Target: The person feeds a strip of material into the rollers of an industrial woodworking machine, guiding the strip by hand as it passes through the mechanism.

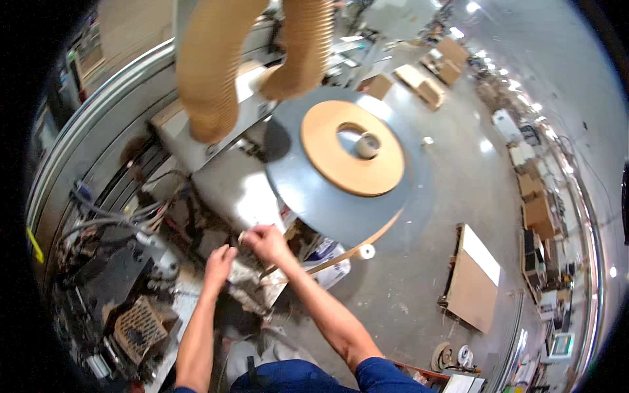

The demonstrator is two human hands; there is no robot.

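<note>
Edge-banding strip (367, 237) ran taut near my closed right hand (265, 242), grip contents unclear; a jerk risked snapping it

Both hands work in a tight pocket under the grey disc (327, 196). The left hand (219, 261) has cables (111, 219) and black machine parts (111, 275) crowding its left. The right hand (265, 241) sits just below the disc's rim, with the tan strip (357, 245) running off to its right. Two ribbed hoses (209, 72) hang overhead. To the right, bare floor (406, 288) lies open as far as a leaning board (472, 281).
</note>
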